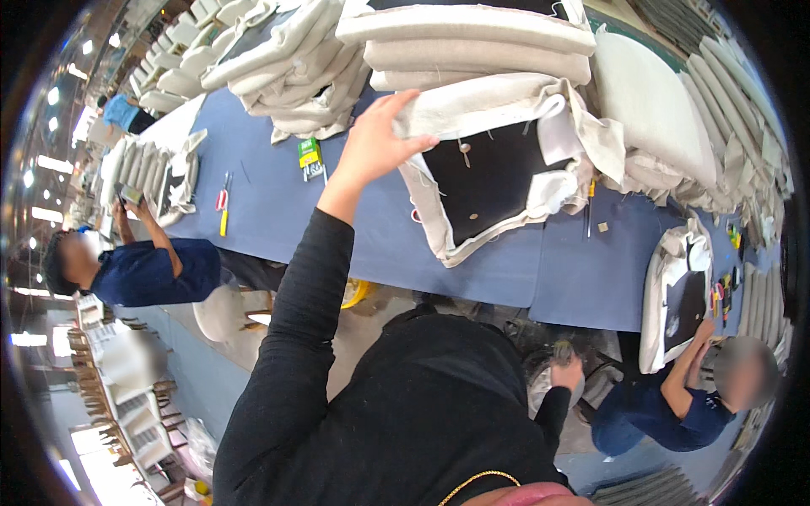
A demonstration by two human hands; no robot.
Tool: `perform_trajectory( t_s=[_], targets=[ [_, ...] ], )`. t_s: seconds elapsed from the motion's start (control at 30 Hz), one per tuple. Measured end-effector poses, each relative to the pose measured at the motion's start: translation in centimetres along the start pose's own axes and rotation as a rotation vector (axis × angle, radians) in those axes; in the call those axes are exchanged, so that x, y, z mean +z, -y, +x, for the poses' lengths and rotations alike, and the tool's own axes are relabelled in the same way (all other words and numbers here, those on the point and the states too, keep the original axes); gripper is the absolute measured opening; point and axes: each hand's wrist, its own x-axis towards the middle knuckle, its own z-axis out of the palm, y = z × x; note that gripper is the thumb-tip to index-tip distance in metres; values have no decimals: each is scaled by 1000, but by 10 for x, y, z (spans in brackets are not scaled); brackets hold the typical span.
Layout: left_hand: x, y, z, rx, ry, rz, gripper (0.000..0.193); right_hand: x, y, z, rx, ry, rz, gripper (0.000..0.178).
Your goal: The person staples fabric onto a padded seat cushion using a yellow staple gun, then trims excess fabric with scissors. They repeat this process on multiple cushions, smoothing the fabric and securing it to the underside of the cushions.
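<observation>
Thumb and fingers of the left hand [378, 139] clasp the beige cushion [489, 173] at its ten-o'clock corner, the thumb laid along the inner side and the fingers over the outer edge. That arm reaches up toward twelve o'clock, elbow slightly bent, wrist leaning to one. Down at five o'clock from the cushion, below the table [337, 244], the right hand [569, 373] is curled around a dark object [562, 347] — too small to identify. From the left grip, the cushion spreads toward three and four o'clock over the table, black underside facing up. Its padded far edge runs from nine toward two, and one corner points to six or seven — nearly square, so I cannot tell a long axis.
</observation>
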Motion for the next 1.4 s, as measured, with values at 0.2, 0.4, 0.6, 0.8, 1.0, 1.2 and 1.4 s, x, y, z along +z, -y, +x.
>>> perform_trajectory(
  t_s=[0.2, 0.4, 0.6, 0.8, 1.0, 1.2, 1.4],
  targets=[
    [65, -10, -27, -224, -376, -1087, 52, -14, -26, -23, 214, 58, 145, 49],
    [78, -94, 8, -153, -576, -661, 22, -13, 39, 29, -4, 49, 404, 56],
    [84, -7, 87, -169, -510, -733, 31, -64, 166, 59, -451, 128, 600, 55],
    [75, -9, 96, -157, -585, -637, 33, -96, 247, 32, -647, 198, 676, 52],
    [67, -81, -18, 52, -490, -531, 31, -86, 248, 5, -111, 390, 1250, 55],
    [101, -114, -142, 64, 300, -806, 78, -119, 330, -5, 86, 252, 1836, 52],
    [51, -77, -88, 325, 471, -255, 43, -139, 416, -23, 247, 155, 2237, 49]
  ],
)
